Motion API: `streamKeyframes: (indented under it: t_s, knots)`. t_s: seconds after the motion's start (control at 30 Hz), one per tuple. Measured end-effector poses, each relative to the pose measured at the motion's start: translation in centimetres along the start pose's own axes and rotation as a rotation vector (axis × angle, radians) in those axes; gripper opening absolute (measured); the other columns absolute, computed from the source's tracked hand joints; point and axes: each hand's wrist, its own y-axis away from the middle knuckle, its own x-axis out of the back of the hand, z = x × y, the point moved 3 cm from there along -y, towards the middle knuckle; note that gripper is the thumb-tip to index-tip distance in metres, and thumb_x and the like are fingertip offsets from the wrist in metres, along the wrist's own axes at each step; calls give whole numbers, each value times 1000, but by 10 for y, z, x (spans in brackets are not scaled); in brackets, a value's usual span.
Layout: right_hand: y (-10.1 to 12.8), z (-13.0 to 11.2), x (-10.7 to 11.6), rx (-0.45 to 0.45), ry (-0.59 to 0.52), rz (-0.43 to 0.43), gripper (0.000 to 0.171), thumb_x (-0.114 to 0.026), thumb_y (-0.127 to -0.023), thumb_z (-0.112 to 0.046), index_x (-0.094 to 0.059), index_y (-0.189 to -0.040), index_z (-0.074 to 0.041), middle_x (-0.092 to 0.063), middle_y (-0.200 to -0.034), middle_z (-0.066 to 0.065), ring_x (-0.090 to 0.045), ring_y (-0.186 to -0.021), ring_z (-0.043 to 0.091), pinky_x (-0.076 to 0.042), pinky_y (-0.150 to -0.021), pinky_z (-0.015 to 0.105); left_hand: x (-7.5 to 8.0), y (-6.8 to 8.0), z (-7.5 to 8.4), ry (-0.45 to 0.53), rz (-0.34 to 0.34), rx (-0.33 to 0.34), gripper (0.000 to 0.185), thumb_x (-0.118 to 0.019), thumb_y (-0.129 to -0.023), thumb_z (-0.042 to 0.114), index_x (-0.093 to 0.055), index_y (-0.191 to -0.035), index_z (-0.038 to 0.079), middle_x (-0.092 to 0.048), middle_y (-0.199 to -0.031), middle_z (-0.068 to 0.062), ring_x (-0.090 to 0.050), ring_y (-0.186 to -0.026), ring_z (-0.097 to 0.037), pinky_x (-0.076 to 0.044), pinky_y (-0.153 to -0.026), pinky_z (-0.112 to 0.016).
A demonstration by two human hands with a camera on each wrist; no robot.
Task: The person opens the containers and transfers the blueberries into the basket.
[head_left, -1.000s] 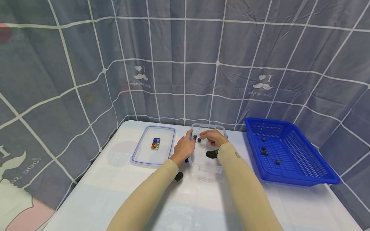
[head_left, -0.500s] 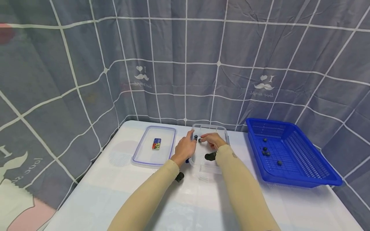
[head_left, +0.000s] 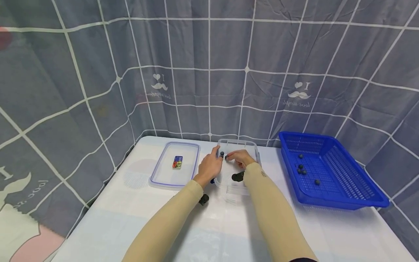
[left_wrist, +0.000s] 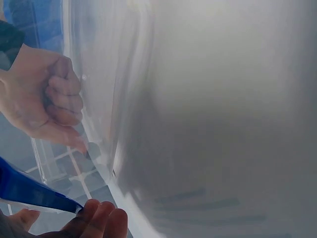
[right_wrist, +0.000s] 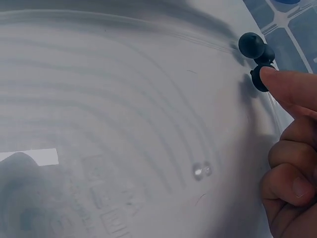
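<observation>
Head view: my left hand (head_left: 209, 165) grips the clear box's (head_left: 253, 145) side wall. My right hand (head_left: 240, 158), other fingers curled, presses one fingertip (right_wrist: 277, 79) on a dark berry (right_wrist: 257, 79) inside, another berry (right_wrist: 251, 44) just beyond it.

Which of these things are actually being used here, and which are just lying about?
In use:
clear box
dark berries in it
left hand on its rim
right hand touching a berry

Lying about:
lid
blue basket
grey curtain

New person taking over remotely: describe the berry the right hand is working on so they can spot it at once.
Find the clear plastic box in the middle of the white table, between the lid and the blue basket. Two dark berries lie in its far left corner. It is the berry touched by the right hand's fingertip.
</observation>
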Motion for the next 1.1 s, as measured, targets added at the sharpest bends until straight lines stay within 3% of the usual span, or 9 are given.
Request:
streamKeyframes:
  t_s: [0.67,1.1]
  knots:
    - [2,-8,2,12,73,-11,34,-74,-89,-13,-72,-122,-7,-29,-49,-7,-22,-44,8,-23,-46,24,0,3,1,13,-1,12,53,-41,-105,37,-34,-157,33,-60,-135,-17,-62,-117,-37,-50,-90,-56]
    - [11,-36,23,125,38,-46,34,-72,-92,-14,-69,-126,-7,-35,-52,-9,-18,-43,9,-23,-45,24,2,1,1,12,-4,21,53,-41,-104,36,-33,-157,34,-62,-132,-17,-63,-111,-35,-50,-85,-54]
